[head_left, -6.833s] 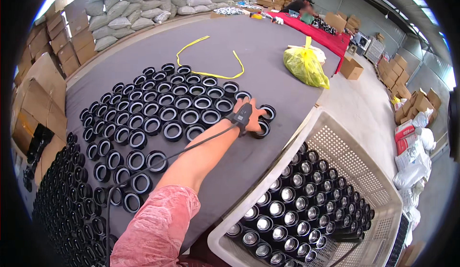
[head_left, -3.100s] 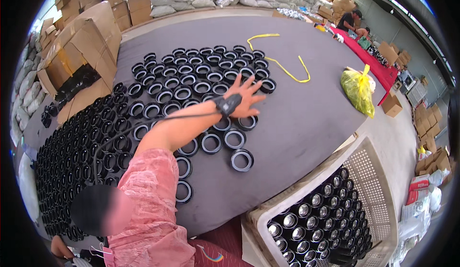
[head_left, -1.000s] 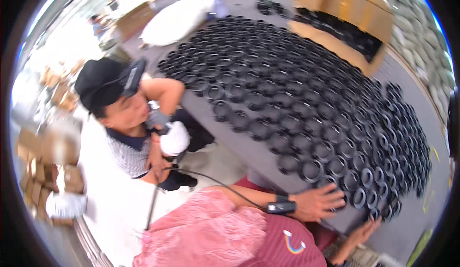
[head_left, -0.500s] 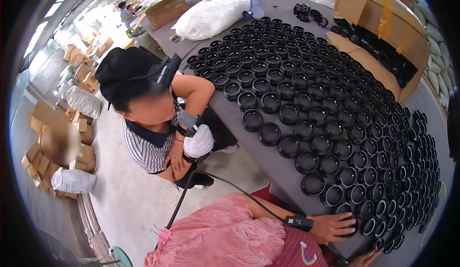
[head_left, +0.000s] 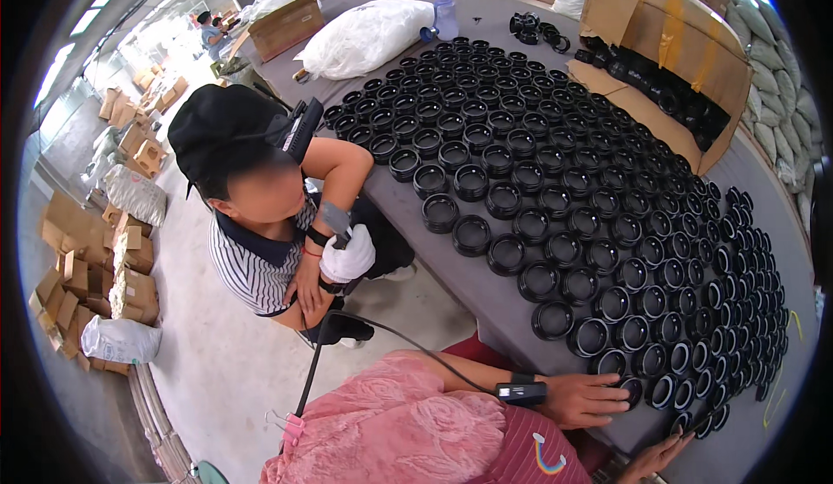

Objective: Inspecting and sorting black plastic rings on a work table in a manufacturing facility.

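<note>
Black rings (head_left: 537, 326) near outstretched left hand (head_left: 583, 400).

Wears a pink short-sleeved top (head_left: 408, 423) of crinkled, velvety cloth, a finely striped maroon garment (head_left: 522, 451) with a rainbow motif (head_left: 541, 456), a black wrist unit (head_left: 521, 393), a thin black cable (head_left: 390, 329) and a pink clip (head_left: 293, 432)

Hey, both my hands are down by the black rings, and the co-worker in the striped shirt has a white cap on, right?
Not quite: the head view shows a black cap, not a white one. Both your left hand and right hand are by the black rings.
</note>
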A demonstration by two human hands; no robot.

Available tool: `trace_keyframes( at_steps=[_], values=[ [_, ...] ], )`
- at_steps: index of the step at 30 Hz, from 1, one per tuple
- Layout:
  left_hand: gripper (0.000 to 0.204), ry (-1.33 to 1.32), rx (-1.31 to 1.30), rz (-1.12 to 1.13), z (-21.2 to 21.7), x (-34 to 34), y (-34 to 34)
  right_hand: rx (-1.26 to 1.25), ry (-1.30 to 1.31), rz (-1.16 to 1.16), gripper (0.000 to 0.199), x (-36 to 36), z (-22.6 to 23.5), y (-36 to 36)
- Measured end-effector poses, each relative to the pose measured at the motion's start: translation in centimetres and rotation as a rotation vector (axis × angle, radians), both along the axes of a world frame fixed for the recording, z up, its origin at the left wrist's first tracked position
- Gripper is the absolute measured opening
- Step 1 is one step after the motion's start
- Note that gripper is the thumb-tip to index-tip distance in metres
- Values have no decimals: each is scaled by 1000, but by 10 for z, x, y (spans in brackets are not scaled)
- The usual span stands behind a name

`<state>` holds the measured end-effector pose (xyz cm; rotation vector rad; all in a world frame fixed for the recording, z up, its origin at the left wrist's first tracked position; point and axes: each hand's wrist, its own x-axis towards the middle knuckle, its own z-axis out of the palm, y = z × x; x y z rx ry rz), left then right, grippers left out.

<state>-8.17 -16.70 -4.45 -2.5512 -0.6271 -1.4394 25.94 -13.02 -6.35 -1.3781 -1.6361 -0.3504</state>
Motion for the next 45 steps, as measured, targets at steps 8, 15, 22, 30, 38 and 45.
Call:
trace_keyframes(
  at_steps=[8,15,22,30,38,45],
  values=[
    [72,-270,-260,979,42,-142,-50,-91,82,-130,41,-19,15,-21],
    [86,-444,-611,1481,21,-213,-24,-61,19,-60,33,-14,11,-17],
    [82,-298,-734,1500,20,-224,-7,-45,31,-76,31,19,-24,4],
    [83,6,-687,1389,21,-198,-24,-234,338,11,46,55,-62,7],
    [92,-108,-534,1395,18,-197,-22,-252,338,-5,45,12,-21,-10],
    [50,-41,-307,766,26,-134,-58,-235,430,16,43,-2,-16,-11]
  ],
)
